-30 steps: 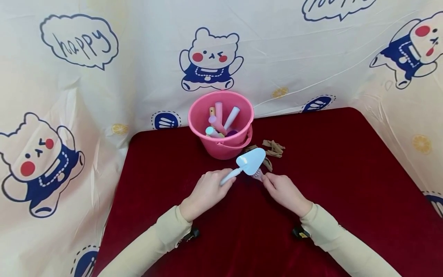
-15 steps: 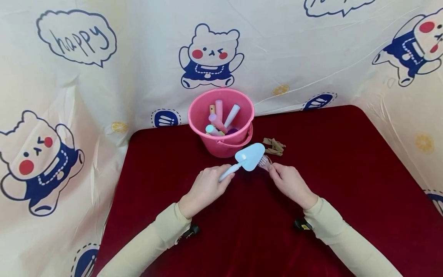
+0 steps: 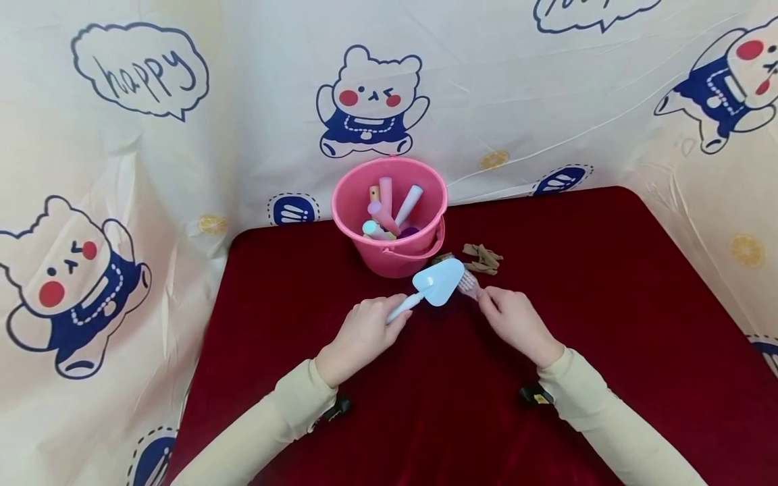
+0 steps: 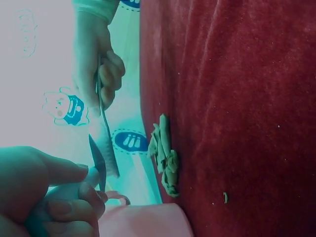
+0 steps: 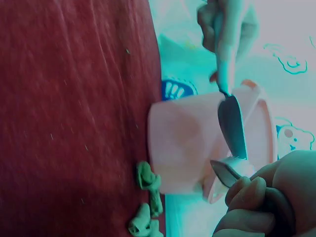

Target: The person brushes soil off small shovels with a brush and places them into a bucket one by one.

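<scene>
My left hand (image 3: 365, 331) grips the handle of a light blue toy trowel (image 3: 439, 281), its blade held above the table in front of the bucket. My right hand (image 3: 515, 322) pinches the handle of a pale lilac tool (image 3: 469, 284). That tool's flat head has a dotted or ridged face; its exact kind cannot be made out. Its head meets or overlaps the right edge of the trowel blade. Beyond them lie brown curled pieces (image 3: 483, 258), like dry leaves, also seen as a small heap (image 4: 164, 155) in the left wrist view.
Behind the trowel stands a pink bucket (image 3: 389, 260) with several pastel-handled tools (image 3: 408, 204) inside and its handle hanging down in front. A dark red cloth (image 3: 425, 405) covers the table. Printed white curtains (image 3: 273, 88) enclose the back and sides.
My right hand has shifted slightly right and away with the lilac tool. Brown pieces seen beside the trowel a second ago no longer show there. The left hand and trowel have barely moved.
</scene>
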A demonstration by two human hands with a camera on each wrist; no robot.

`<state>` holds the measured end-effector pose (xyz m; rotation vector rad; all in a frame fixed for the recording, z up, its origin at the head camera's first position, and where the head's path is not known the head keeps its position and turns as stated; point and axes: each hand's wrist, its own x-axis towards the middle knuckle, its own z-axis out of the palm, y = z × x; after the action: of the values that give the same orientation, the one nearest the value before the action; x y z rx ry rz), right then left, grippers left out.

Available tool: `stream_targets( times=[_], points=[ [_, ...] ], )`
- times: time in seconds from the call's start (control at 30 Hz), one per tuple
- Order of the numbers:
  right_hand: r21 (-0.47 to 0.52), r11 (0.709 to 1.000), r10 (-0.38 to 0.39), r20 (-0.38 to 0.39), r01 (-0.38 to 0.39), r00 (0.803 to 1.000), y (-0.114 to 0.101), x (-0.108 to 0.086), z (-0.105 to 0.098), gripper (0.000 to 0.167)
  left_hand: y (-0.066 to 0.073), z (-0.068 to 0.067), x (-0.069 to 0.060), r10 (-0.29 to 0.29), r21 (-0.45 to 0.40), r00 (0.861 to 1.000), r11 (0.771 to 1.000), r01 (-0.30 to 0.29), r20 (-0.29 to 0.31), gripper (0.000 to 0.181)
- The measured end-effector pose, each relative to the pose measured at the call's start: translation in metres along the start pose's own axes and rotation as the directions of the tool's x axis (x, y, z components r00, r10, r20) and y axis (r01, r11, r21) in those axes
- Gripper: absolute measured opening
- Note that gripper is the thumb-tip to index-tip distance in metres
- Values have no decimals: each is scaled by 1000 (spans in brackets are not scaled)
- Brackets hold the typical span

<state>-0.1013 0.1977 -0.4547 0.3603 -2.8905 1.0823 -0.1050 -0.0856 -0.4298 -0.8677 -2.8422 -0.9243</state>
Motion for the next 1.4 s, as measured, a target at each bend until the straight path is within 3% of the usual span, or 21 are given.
stream_targets(
  times=[0.3, 0.53, 0.73, 0.87, 1.03, 1.23, 1.33, 1.4],
  points=[
    [-7, 997, -72, 44, 72, 996, -1, -6, 8, 40, 2, 2, 1, 16, 0, 999, 1000, -16, -35, 10],
    [-18, 1000, -22, -27, 22, 999, 3, -6, -5, 41, 3, -2, -2, -10, -7, 1000, 1000, 11, 8, 12],
    [-24, 1000, 11, -19, -12, 1000, 9, -4, -13, 41, 8, -13, -5, -23, 14, 1000, 1000, 23, 8, 17],
    [-13, 999, 50, -7, -50, 999, 14, -7, -14, 42, 11, -29, -9, -21, -36, 1000, 999, 20, -22, 19],
    [49, 995, 81, 34, -83, 996, 19, -13, -13, 46, 15, -62, -10, -3, -63, 995, 998, -3, -102, 30],
    [73, 996, 49, 41, -52, 998, 24, -18, -10, 36, 14, -107, -6, -57, -43, 986, 998, 51, -158, 33],
    [41, 999, 31, 25, -32, 999, 25, -19, -8, 32, 5, -123, 0, -38, -13, 970, 999, 36, -238, 30],
    [35, 999, 30, 22, -31, 999, 25, -20, -8, 31, -2, -131, 4, -6, 25, 950, 1000, 15, -313, 28]
  ],
)
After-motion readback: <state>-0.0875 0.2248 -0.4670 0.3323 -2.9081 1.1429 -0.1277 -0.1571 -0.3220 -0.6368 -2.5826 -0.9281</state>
